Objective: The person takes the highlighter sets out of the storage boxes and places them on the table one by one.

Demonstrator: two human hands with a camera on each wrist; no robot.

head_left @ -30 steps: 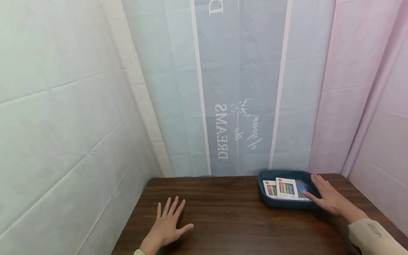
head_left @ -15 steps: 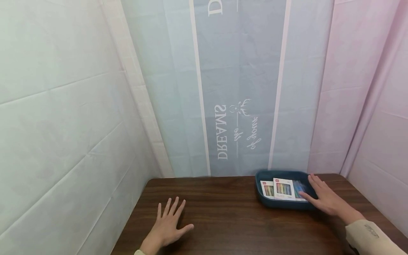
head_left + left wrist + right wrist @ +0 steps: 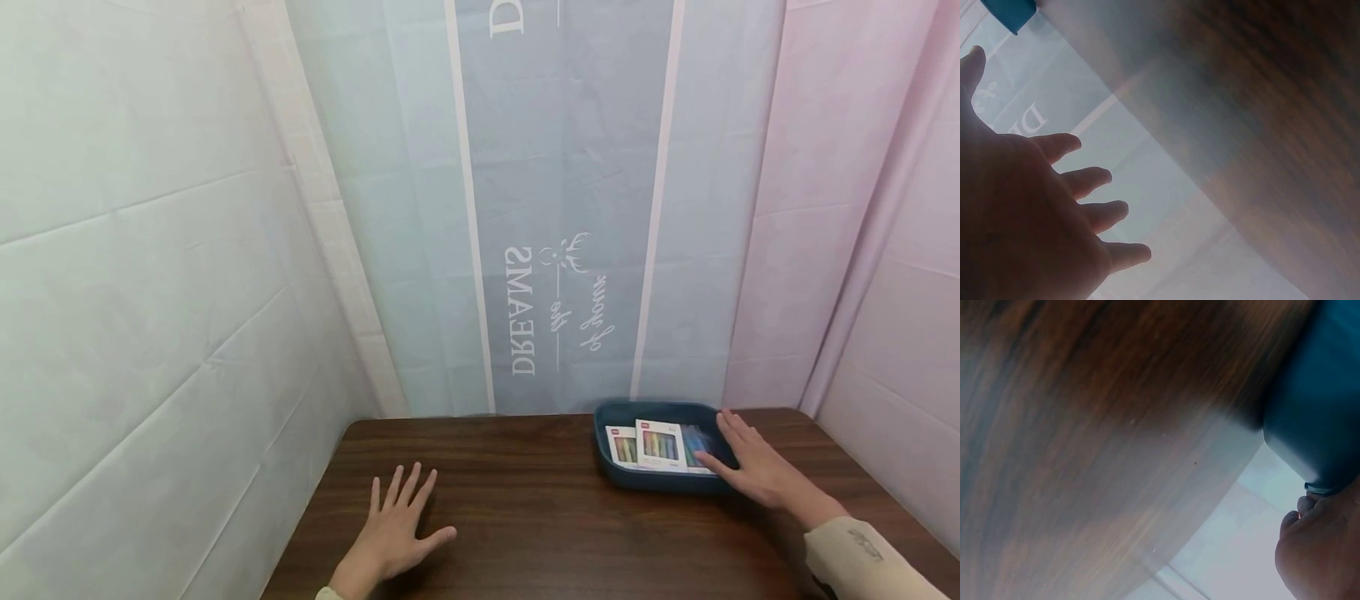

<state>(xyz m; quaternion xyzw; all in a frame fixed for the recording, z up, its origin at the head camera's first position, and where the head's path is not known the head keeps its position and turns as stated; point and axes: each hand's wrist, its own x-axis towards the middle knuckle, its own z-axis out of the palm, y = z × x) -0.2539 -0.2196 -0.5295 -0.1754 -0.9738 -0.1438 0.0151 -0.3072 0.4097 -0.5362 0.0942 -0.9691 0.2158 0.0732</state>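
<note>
The tray (image 3: 652, 482), far right on the counter (image 3: 525, 508), holds packs (image 3: 660, 446), none laid out: seemingly early work. The right hand (image 3: 759, 472), fingers straight, touches its right end; the left hand (image 3: 392, 535), fingers spread, holds nothing.

Observed smooth plastic on tray (image 3: 652, 482), printed card on boxes (image 3: 660, 446), glossy wood grain on table (image 3: 540, 525), creased matt cloth on backdrop (image 3: 562, 167).
</note>
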